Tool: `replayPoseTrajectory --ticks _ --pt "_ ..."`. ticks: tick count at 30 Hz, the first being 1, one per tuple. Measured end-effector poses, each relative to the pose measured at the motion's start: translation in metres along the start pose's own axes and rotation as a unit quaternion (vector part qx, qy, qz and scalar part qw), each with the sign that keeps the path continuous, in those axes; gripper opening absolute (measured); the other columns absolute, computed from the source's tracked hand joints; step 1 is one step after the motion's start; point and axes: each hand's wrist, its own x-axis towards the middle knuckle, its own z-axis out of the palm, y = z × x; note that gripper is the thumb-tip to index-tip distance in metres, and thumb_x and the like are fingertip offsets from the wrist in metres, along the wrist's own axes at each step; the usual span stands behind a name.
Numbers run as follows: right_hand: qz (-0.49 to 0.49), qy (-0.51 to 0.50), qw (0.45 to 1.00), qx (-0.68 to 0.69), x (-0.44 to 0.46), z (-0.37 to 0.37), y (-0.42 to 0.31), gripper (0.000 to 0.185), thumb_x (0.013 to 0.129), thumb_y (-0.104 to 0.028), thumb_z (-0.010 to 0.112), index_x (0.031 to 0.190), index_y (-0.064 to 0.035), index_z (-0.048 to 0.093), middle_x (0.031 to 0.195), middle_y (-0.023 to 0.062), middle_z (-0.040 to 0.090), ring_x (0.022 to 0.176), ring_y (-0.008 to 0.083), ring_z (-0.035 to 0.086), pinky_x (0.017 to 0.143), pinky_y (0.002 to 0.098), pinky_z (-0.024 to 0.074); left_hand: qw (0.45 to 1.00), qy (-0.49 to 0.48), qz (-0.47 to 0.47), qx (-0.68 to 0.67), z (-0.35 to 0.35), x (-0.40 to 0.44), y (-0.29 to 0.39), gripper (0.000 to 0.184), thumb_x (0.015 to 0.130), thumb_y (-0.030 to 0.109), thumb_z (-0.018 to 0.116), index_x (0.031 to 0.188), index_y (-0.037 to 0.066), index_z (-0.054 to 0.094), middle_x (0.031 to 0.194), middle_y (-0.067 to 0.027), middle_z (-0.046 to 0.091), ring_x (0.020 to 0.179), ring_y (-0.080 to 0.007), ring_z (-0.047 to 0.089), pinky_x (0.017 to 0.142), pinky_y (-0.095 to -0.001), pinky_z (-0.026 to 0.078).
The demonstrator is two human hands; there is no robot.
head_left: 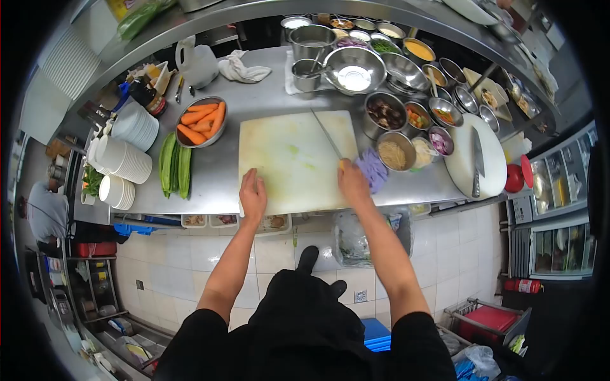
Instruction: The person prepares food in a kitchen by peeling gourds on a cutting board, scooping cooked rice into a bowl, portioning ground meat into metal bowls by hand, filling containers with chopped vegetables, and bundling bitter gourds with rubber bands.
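Note:
My right hand (352, 183) is closed round the handle of a knife (327, 134), whose thin blade points away over the right part of a white cutting board (286, 184). Fingers stretched forward, my left hand (253, 195) rests at the board's near left edge and holds nothing. Small green scraps (293, 149) lie on the board. Beside my right hand is a crumpled purple cloth (373, 170). Left of the board, a steel bowl (222, 134) holds several carrots (202, 120), and long green gourds (169, 166) lie on the counter.
Steel bowls of ingredients (395, 151) crowd the right, with a second knife (477, 162) on a round white board (454, 166). Stacked white bowls (121, 159) stand left. A shelf (254, 22) spans the back. Below the counter is a lined bin (356, 254). Another person (47, 209) is far left.

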Motion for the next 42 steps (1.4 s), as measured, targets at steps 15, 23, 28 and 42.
replayPoseTrajectory --ticks 15,23,28,42 --pt "0.075 -0.114 0.972 0.191 -0.097 -0.016 0.033 0.029 0.094 -0.032 0.048 0.095 -0.0036 0.052 0.062 0.0121 0.056 0.059 0.0271 0.06 0.054 0.039 0.0474 0.953 -0.262 0.152 0.019 0.028 0.042 -0.008 0.053 0.092 0.018 0.046 0.136 -0.009 0.032 0.131 -0.0303 0.041 0.125 -0.0446 0.036 0.108 -0.0461 0.026" --pt "0.314 -0.134 0.887 0.311 -0.142 0.009 0.004 0.035 0.097 -0.038 0.044 0.089 -0.005 0.052 0.054 0.0036 0.049 0.038 0.0129 0.046 0.033 0.0273 0.0362 0.991 -0.133 0.018 -0.028 0.0 0.036 -0.01 0.046 0.091 0.023 0.054 0.128 -0.003 0.046 0.125 -0.0253 0.049 0.115 -0.0399 0.048 0.099 -0.0406 0.04" --pt "0.223 -0.145 0.936 0.23 -0.146 0.064 -0.034 0.035 0.096 -0.037 0.046 0.09 -0.003 0.053 0.059 0.0119 0.053 0.05 0.025 0.051 0.044 0.0368 0.0399 0.991 -0.132 0.008 -0.011 0.011 0.022 0.007 0.055 0.091 0.026 0.055 0.134 -0.004 0.038 0.132 -0.0253 0.04 0.121 -0.0403 0.041 0.101 -0.0415 0.037" --pt "0.21 -0.231 0.905 0.289 -0.131 0.032 -0.05 0.037 0.095 -0.037 0.045 0.089 -0.0019 0.053 0.052 0.0081 0.05 0.035 0.0182 0.048 0.035 0.0335 0.0403 0.993 -0.09 0.047 0.059 0.07 0.008 0.025 0.048 0.09 0.018 0.051 0.126 -0.012 0.042 0.133 -0.0294 0.039 0.122 -0.0447 0.036 0.107 -0.0488 0.027"
